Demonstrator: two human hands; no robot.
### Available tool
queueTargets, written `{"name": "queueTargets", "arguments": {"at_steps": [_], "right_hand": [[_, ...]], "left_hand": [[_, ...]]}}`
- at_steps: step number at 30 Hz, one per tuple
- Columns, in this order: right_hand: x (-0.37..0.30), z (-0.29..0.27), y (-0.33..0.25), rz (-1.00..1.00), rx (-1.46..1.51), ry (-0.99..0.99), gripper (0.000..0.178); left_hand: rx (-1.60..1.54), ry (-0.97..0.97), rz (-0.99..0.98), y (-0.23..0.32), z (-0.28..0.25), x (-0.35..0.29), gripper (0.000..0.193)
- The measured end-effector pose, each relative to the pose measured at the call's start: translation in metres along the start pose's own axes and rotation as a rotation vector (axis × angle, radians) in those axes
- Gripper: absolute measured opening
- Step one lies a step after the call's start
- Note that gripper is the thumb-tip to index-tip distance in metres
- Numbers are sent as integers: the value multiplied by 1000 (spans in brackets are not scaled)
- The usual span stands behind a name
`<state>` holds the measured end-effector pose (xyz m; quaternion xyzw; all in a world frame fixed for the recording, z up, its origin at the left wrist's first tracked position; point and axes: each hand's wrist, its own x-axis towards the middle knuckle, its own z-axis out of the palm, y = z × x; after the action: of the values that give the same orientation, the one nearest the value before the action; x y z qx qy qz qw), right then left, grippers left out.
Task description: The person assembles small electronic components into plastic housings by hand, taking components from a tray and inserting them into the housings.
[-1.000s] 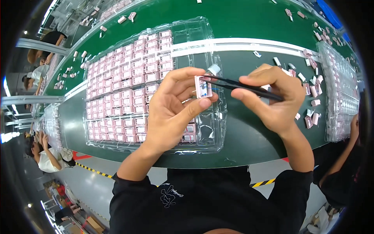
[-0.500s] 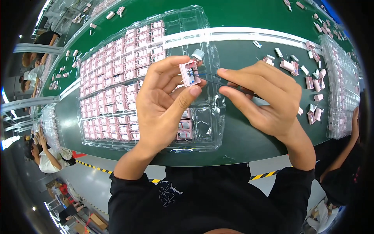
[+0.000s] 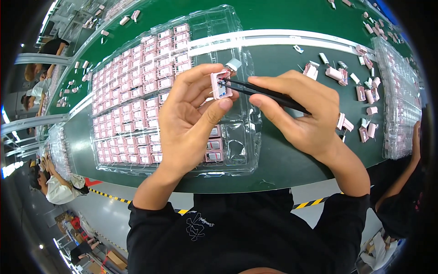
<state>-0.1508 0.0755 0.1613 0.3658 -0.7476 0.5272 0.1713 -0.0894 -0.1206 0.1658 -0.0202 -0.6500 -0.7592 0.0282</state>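
Note:
Between the thumb and fingers of my left hand is a small pink plastic housing, its open side turned to the right. Wires and a small circuit board show inside it, and a silvery-white cylindrical part sticks out at its upper right. My right hand pinches black tweezers. Their tips reach into the housing's opening, touching or very near the wires; which of the two I cannot tell. Below my hands lies a clear plastic tray, filled with rows of similar pink housings.
Loose pink and white parts lie scattered on the green table to the right. Stacked clear trays stand at the far right. A white rail separates the table from the green conveyor belt. Co-workers sit at both sides.
My right hand has shifted slightly left and turned, so the tweezers now show at a broader angle with their tips higher in the housing. The left hand stays almost still.

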Motion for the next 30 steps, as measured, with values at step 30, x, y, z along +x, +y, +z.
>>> {"name": "queueTargets", "arguments": {"at_steps": [30], "right_hand": [[12,-12,13,138,143,-36,26]], "left_hand": [[-54,-11,-129,0,0,0,45]]}}
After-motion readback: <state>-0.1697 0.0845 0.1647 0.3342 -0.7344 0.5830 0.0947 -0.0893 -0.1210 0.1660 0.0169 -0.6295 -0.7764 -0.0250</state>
